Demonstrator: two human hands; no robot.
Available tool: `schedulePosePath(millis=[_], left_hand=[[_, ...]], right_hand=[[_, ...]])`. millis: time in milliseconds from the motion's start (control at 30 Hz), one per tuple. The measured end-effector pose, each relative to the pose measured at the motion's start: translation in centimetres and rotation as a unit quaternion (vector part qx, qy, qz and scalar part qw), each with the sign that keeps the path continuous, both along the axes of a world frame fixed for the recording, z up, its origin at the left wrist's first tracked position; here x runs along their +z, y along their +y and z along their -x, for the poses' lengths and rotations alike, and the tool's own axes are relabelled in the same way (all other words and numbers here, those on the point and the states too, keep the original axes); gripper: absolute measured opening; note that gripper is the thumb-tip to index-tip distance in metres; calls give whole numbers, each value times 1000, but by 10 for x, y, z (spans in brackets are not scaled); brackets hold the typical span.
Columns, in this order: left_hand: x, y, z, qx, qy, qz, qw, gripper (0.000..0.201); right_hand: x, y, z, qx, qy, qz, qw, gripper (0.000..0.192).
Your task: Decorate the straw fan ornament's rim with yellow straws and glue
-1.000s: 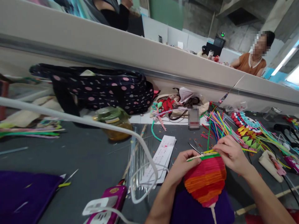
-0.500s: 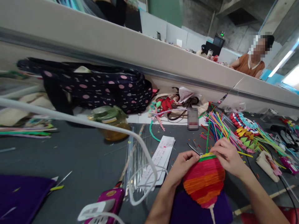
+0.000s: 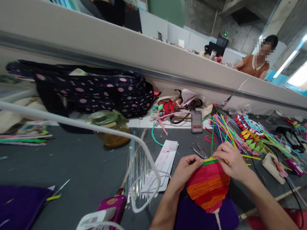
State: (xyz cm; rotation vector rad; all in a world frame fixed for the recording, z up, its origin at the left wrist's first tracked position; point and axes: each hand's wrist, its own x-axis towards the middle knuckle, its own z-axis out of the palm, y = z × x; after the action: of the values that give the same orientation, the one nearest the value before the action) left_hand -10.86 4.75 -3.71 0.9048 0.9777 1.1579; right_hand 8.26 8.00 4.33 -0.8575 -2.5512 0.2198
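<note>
A fan-shaped craft piece (image 3: 208,187) of striped strips, green and yellow at the top, then pink, orange and red, stands upright in front of me over a purple cloth (image 3: 192,215). My left hand (image 3: 185,169) pinches its upper left edge. My right hand (image 3: 230,161) grips the top right edge, fingers curled over the green band. A pale stick hangs from the bottom of the piece.
Small scissors (image 3: 199,151) lie just beyond my hands. A bundle of coloured straws (image 3: 223,127) and a beaded craft (image 3: 249,127) lie to the right. A paper sheet (image 3: 163,161), an amber jar (image 3: 109,127), a polka-dot bag (image 3: 96,91), a white cable (image 3: 72,123). A person sits past the partition.
The yellow strip that stuck out left of the top edge a second ago now lies flush on the piece. My hands and the piece have shifted slightly left.
</note>
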Motion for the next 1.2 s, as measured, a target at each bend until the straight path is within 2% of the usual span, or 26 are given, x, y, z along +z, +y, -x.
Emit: schedulePosePath(millis=[533,933,1200], left_hand=[[5,-2,0,37,26,-3,999,29],[11,-2,0,36,39,-1,999,25],[4,-1,1,37,37,-6,999,26]], right_hand=[[11,-3,9,8,-57,-11,998,21],[12,-4,11,5,-80,-19,997,18],[14,-4,12,5,-80,-27,996,18]])
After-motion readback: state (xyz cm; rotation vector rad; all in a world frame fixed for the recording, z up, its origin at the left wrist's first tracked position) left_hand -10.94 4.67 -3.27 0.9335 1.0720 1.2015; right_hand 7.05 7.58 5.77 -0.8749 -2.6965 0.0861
